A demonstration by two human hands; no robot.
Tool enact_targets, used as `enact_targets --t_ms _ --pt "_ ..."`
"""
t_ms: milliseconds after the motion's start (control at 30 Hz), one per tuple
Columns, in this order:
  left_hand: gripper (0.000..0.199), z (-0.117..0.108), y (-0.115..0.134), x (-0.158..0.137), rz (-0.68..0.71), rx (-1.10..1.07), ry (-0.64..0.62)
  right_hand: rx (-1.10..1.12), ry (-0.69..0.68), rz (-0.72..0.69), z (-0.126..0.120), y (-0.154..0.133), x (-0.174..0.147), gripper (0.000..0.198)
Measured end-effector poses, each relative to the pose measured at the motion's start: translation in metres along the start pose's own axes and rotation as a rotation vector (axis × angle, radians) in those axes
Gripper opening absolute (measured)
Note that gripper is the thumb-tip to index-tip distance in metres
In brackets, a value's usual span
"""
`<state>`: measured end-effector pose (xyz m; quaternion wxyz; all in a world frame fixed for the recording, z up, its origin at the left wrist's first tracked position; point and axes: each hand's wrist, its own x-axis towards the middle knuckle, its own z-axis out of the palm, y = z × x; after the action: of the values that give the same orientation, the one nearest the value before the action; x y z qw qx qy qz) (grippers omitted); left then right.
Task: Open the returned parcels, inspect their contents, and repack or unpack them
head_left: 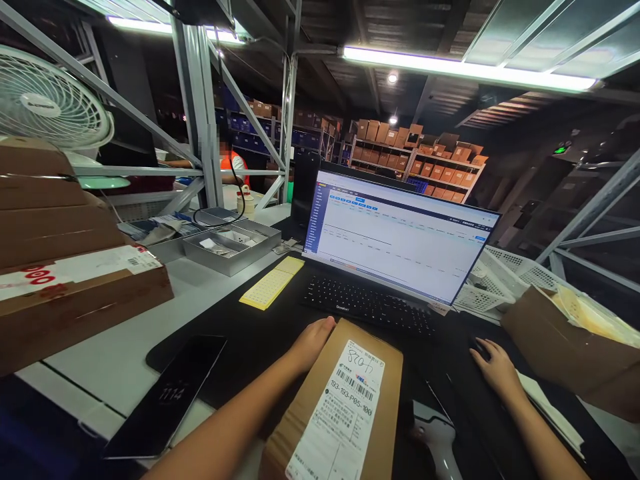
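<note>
A taped cardboard box [390, 393] with a white shipping label [345, 407] stands in front of me on the black desk mat. My left hand [313, 343] grips the box at its far left edge, with most of the fingers hidden behind it. Over on the right, my right hand [495, 367] rests curved over a dark computer mouse [481, 349], mostly covered by the palm and fingers. Between the box and my right forearm lies a white-and-black handheld barcode scanner [437, 440]. A black keyboard [365, 303] sits beyond the box, below a lit monitor [395, 233].
A phone [167, 397] and yellow label sheets [273, 283] lie to the left, near a grey metal tray [233, 247]. Large cartons [75, 287] and a fan [50, 100] fill the left side. An open carton [565, 347] and white baskets [487, 287] stand right. A person [235, 163] is behind.
</note>
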<state>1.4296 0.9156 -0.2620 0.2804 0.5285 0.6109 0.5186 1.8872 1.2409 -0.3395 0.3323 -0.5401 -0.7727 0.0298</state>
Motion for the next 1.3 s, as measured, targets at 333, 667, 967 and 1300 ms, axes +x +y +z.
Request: enact_targets --t_ms 333,667,967,1300 --pt "0.082 0.001 -0.007 0.003 0.002 -0.009 -0.002 -0.029 -0.009 0.03 0.0 0.0 -0.002 0.066" --pt "0.079 0.001 -0.004 0.001 -0.007 -0.014 -0.005 -0.088 0.022 0.091 -0.004 0.002 -0.006 0.063" --pt "0.077 0.0 -0.002 0.002 -0.005 -0.026 -0.018 -0.121 0.025 0.08 -0.009 -0.006 -0.008 0.061" --pt "0.073 0.001 -0.003 0.001 -0.018 -0.038 -0.026 -0.087 0.043 0.067 -0.007 -0.003 -0.006 0.063"
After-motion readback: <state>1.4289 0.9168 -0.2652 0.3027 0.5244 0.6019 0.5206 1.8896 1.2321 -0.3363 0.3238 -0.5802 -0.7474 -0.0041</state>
